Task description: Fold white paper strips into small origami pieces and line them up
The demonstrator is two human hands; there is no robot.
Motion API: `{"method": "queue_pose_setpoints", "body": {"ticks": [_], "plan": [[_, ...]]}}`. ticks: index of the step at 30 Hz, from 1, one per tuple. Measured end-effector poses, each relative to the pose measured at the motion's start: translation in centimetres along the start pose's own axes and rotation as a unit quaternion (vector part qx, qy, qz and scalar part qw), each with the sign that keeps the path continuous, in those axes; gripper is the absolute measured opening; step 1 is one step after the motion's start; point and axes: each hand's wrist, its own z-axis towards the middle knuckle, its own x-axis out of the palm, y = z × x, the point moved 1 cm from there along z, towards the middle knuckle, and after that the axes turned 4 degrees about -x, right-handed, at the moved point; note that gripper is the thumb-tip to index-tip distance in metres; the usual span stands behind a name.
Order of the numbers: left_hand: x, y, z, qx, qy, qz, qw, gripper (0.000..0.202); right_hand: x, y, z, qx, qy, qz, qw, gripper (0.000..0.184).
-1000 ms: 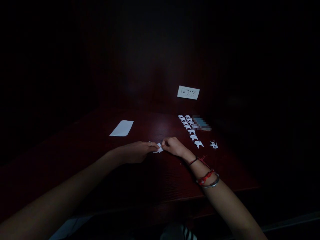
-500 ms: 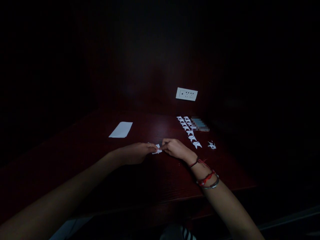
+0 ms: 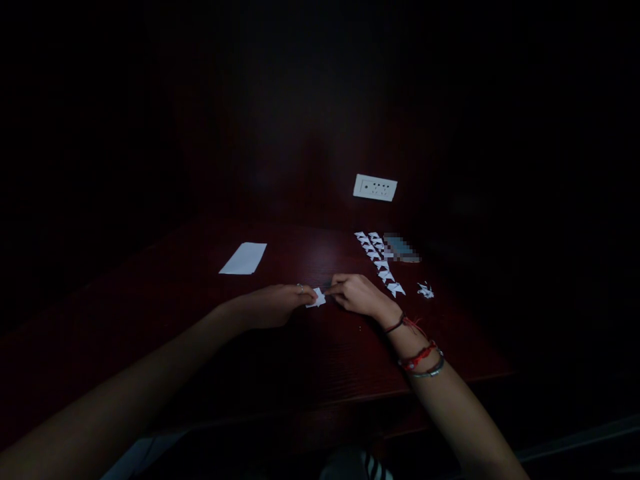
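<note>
While left hand (image 3: 273, 305) and right hand (image 3: 360, 295) fingers pinch a small half-folded paper piece (image 3: 317, 298) on the desk (image 3: 300, 360), a row of finished folded pieces (image 3: 380, 261) lies behind-right of that piece; one flat sheet (image 3: 243, 258) behind-left looks not yet folded.

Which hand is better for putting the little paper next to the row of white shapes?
Probably the right hand: its fingertips touch the little paper and it lies right beside the row of white shapes. The left hand holds the paper but sits farther off.
</note>
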Motion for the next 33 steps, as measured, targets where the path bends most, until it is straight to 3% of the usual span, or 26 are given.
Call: {"method": "queue_pose_setpoints", "body": {"ticks": [7, 14, 18, 22, 28, 31, 33], "plan": [[0.1, 0.3, -0.1, 0.012, -0.005, 0.007, 1.0, 0.055, 0.5, -0.5, 0.1, 0.0, 0.02, 0.018, 1.0, 0.024], [0.0, 0.9, -0.1, -0.005, -0.024, -0.012, 1.0, 0.047, 0.1, -0.8, -0.1, 0.016, -0.063, 0.083, 0.994, 0.028], [-0.2, 0.8, 0.4, -0.034, -0.034, -0.025, 0.999, 0.036, 0.6, -0.3, 0.3, -0.009, -0.034, 0.113, 0.993, 0.027], [-0.3, 0.5, 0.7, -0.033, -0.028, -0.024, 0.999, 0.032, 1.2, -0.3, 0.6, 0.021, -0.027, 0.091, 0.995, 0.025], [-1.4, 0.6, 0.6, -0.011, -0.048, -0.052, 0.997, 0.027, 1.1, -0.5, 0.7, 0.068, -0.069, 0.083, 0.992, 0.023], [-1.6, 1.3, 0.4, 0.005, -0.075, -0.062, 0.995, 0.028, 0.5, -0.5, 0.5, 0.053, -0.111, 0.12, 0.985, 0.022], [-1.4, 1.6, 0.3, 0.038, -0.058, -0.069, 0.995, 0.027, 0.4, -0.5, 0.4, 0.025, -0.098, 0.139, 0.985, 0.023]]}}
